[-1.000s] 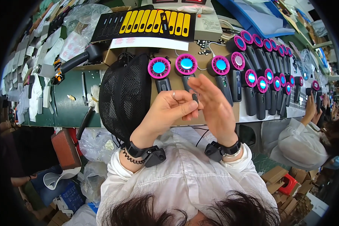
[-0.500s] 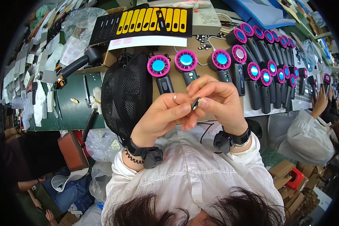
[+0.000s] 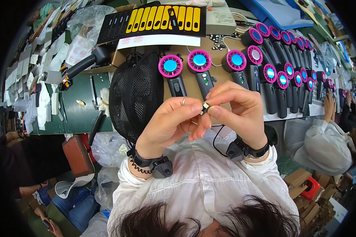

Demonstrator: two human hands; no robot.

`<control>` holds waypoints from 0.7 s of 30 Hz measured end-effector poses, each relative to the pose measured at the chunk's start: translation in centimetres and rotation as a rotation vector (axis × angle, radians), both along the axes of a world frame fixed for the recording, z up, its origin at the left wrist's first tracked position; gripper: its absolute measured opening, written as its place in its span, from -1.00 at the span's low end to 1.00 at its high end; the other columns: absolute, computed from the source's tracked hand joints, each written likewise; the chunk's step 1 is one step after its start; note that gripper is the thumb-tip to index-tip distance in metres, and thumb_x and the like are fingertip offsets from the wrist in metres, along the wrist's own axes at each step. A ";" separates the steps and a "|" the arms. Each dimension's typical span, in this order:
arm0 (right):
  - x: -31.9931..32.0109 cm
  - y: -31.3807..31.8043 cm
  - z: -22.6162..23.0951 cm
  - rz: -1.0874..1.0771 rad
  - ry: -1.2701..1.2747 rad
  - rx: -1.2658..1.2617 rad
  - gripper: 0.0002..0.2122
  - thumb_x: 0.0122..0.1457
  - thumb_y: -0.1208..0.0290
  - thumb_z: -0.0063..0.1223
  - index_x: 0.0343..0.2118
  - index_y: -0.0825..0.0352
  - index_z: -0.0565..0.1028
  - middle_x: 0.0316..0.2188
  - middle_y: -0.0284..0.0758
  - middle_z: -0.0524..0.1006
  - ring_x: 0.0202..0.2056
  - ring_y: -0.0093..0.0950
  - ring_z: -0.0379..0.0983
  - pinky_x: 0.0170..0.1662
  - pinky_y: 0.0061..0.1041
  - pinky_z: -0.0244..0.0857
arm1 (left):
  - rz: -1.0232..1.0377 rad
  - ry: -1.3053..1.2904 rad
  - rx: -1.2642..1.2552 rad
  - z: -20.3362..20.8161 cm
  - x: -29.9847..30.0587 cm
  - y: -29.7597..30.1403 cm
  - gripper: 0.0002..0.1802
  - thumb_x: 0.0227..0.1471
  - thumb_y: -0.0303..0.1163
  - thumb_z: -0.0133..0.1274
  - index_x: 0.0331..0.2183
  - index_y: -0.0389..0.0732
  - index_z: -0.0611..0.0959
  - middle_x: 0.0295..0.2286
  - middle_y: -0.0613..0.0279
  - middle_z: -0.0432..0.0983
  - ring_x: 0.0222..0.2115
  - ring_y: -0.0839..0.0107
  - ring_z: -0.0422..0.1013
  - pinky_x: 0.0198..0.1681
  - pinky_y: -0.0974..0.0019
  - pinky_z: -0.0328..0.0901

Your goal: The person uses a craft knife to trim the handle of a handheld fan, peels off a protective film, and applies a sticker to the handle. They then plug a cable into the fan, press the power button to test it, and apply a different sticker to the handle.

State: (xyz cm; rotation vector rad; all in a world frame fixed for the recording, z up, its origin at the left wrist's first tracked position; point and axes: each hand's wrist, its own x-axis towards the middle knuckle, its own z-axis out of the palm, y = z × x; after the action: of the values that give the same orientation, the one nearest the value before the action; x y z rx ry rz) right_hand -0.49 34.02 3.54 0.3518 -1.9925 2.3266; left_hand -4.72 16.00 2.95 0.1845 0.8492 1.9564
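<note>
Red print (image 3: 137, 40) stands on a white sheet (image 3: 166, 40), pale lettering (image 3: 258, 86) on a dark fan handle (image 3: 254, 77).

White button-front shirt (image 3: 182, 197) at six o'clock, loosely rolled cuffs (image 3: 131, 173), silver ring (image 3: 184, 101) on left hand (image 3: 166, 120), black wrist strap (image 3: 142, 160) with lensed block (image 3: 162, 168) and coiled band (image 3: 135, 163) at seven o'clock, similar strap (image 3: 260, 152) and block (image 3: 236, 151) at four, dark hair (image 3: 261, 217) at five

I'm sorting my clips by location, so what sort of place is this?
Probably an assembly workshop: rows of matching handheld fans crowd the bench, one with its circuit board exposed, and a co-worker is off to the right.
</note>
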 end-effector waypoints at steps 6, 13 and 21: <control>0.7 -0.5 0.3 -0.144 0.032 0.044 -0.90 -0.09 0.66 0.10 -0.44 0.45 0.51 -0.44 -0.24 0.49 -0.31 -0.43 0.38 -0.18 -0.50 0.22 | 0.097 0.189 -0.092 0.8 0.8 0.2 -0.68 0.14 -0.32 -0.18 -0.45 -0.35 0.54 -0.58 0.26 0.46 -0.58 0.60 0.35 -0.53 0.55 0.24; 1.0 -0.6 0.3 -0.318 0.272 0.260 -0.87 -0.14 0.68 0.11 -0.46 0.45 0.49 -0.46 -0.25 0.49 -0.33 -0.41 0.40 -0.22 -0.48 0.24 | 0.272 0.494 -0.266 1.7 1.8 0.4 -0.73 0.14 -0.39 -0.17 -0.42 -0.35 0.55 -0.56 0.29 0.44 -0.54 0.63 0.35 -0.49 0.57 0.24; 0.6 -1.2 0.2 -0.405 0.478 0.451 -0.85 -0.18 0.71 0.12 -0.47 0.44 0.48 -0.48 -0.25 0.48 -0.38 -0.39 0.41 -0.28 -0.48 0.26 | 0.358 0.760 -0.340 1.5 1.9 0.7 -0.78 0.11 -0.45 -0.13 -0.43 -0.39 0.54 -0.54 0.27 0.43 -0.50 0.60 0.38 -0.47 0.55 0.28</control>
State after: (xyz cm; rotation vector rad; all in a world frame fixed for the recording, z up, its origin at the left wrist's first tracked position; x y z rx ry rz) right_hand 0.10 32.84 3.76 0.4254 -2.0695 1.3905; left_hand -2.81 16.67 4.46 0.6322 1.7939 2.0346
